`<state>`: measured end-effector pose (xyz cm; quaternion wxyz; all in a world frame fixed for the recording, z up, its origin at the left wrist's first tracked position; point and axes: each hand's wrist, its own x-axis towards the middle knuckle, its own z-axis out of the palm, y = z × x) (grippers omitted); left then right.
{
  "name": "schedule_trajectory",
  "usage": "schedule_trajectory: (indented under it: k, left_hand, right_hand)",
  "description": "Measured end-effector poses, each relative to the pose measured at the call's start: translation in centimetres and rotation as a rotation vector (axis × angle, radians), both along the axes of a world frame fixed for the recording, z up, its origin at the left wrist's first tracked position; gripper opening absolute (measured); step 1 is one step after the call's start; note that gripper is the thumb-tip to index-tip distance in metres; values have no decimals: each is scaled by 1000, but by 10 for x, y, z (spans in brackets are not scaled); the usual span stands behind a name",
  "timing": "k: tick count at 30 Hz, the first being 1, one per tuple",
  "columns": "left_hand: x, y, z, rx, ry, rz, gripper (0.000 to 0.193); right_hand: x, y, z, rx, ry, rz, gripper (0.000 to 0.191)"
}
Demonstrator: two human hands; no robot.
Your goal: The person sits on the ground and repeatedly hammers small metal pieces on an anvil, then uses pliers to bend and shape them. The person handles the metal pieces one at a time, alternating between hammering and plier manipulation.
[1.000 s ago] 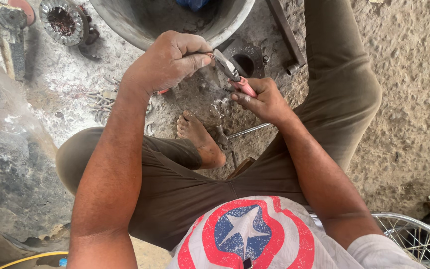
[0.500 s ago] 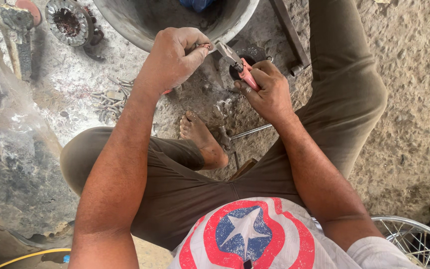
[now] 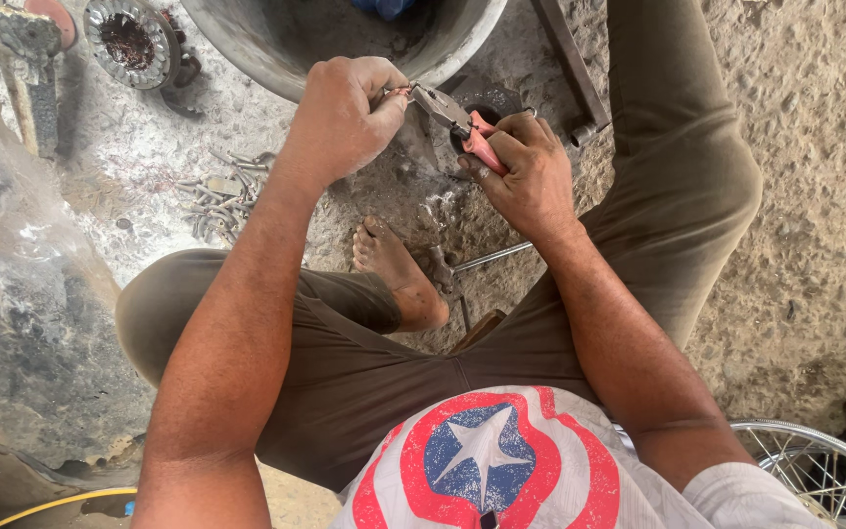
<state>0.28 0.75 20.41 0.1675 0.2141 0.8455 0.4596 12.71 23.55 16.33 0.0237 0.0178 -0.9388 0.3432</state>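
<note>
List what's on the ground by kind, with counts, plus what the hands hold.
Pliers, red-handled, in right hand: 1
Small part, mostly hidden in left hand: 1
Metal basin: 1
Round toothed hub: 1
Spoked wheel rim: 1
Total: 5

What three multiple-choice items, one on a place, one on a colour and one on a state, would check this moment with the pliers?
1. Where does the spoked wheel rim lie?
A. bottom right corner
B. top left corner
C. inside the basin

2. What colour are the handles of the pliers?
A. blue
B. red
C. yellow

3. How is the right hand engaged?
A. resting flat on the knee
B. closed round the pliers' handles
C. raised with nothing in it

Key: 1 A, the wheel rim shows at the lower right, far from the basin at the top. 2 B, the pliers have red grips. 3 B, the right hand wraps the handles, while the left hand pinches something small at the pliers' nose.
</note>
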Motion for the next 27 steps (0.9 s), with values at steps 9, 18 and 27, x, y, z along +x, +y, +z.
schedule_trajectory:
  k: [9, 18, 27]
  left_hand:
    - [5, 4, -1, 3, 58, 36, 8]
    - [10, 9, -6, -1, 105, 72, 6]
    - [6, 7, -2, 32, 3, 33, 9]
  right_hand:
    - [0, -1, -3, 1, 57, -4, 30]
    - [1, 0, -7, 60, 103, -8, 32]
    - [1, -1, -8, -88, -55, -79, 37]
